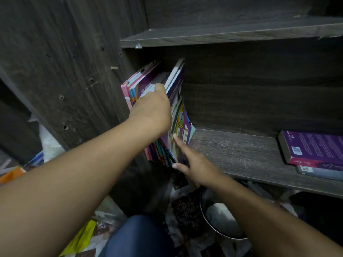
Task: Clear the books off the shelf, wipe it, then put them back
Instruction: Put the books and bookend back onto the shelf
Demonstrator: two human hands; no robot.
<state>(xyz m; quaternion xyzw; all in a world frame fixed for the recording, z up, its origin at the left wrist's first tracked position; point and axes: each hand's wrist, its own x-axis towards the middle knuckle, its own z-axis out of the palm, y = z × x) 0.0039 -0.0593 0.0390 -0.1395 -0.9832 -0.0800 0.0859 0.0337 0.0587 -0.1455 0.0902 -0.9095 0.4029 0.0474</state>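
head view. looked down into a dark wood-grain bookcase. found the upright books (148,84), a bundle of thin colourful paperbacks, standing at the far left end of the shelf board (232,151), leaning against the side panel (83,71) and splayed apart at the top. saw the left hand (154,110) reaching in from the lower left, clamped over the front edges of the middle of that bundle, one digit showing against the page edges, the rest hidden between the covers. saw the right hand (194,166) lower down, mostly uncurled: index finger straight and touching the cover of the outermost book (182,125), purple and green, thumb spread against the bottom corner of the bundle at the shelf's front edge, gripping nothing. noted scratched board running from the bundle toward the right end. found there a purple book (315,145) lying flat, barcode up, stacked on a second book (319,171), well apart from the upright ones. noted an upper shelf board (222,34) above. below the shelf, made out a metal bowl (222,221) on the floor just beside the right forearm, a knee in blue denim (137,238) at the bottom centre, a yellow sheet (81,236) to its left, and blurred papers further left.
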